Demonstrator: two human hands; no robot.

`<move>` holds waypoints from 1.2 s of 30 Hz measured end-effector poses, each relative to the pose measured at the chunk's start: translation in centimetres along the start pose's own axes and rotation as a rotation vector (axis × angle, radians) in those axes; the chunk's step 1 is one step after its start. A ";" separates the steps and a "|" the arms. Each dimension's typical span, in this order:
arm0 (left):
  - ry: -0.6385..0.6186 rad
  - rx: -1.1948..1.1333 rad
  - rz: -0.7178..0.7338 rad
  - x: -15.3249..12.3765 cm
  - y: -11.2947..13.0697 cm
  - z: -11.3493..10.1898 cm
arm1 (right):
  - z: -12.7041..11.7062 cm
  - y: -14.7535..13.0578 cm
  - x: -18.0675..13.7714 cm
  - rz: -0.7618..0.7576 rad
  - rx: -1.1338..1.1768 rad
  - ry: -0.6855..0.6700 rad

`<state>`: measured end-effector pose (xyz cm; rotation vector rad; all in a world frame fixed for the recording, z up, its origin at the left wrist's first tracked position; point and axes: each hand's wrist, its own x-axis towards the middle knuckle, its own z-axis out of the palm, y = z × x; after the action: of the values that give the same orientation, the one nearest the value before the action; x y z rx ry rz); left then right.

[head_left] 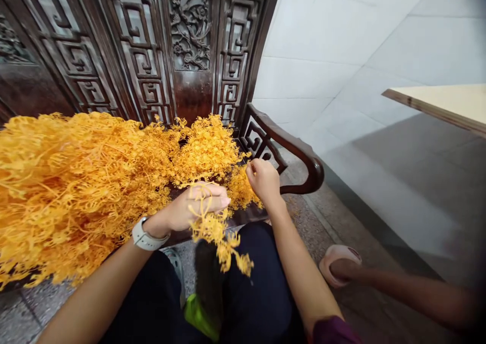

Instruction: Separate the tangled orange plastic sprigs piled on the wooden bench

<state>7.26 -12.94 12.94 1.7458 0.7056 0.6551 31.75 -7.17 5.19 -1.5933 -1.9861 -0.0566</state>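
My left hand, a pale watch on its wrist, is closed round a yellow-orange plastic sprig whose curled tips hang down over my lap. Just to the right, my right hand is curled shut beside a small heap of the same sprigs; whether its fingertips hold anything is hidden. A large tangled pile of sprigs covers the bench seat on the left. Behind my hands lies a smaller mound, touching the big pile.
The dark carved wooden bench has a lattice back and a curved armrest close to my right hand. A pale board edge juts in at the right. Another person's foot in a pink slipper rests on the floor.
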 end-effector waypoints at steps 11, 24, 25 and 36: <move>0.422 -0.406 -0.151 1.6 -2.4 -1.1 | 2.3 2.9 -0.7 -0.030 0.086 -0.575; 0.508 -0.158 -0.119 2.3 -3.9 -1.3 | -1.5 -5.5 -2.4 0.038 0.843 0.026; 0.482 -0.142 -0.103 2.3 -3.9 -1.2 | -1.5 -6.2 -2.5 0.046 0.888 0.004; 0.494 -0.092 -0.098 2.4 -5.1 0.5 | -0.4 -5.6 -2.7 0.050 1.122 -0.175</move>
<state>8.57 -10.28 8.15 1.4635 1.0720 1.0495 27.12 -11.34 6.05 -0.8888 -1.5692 1.0501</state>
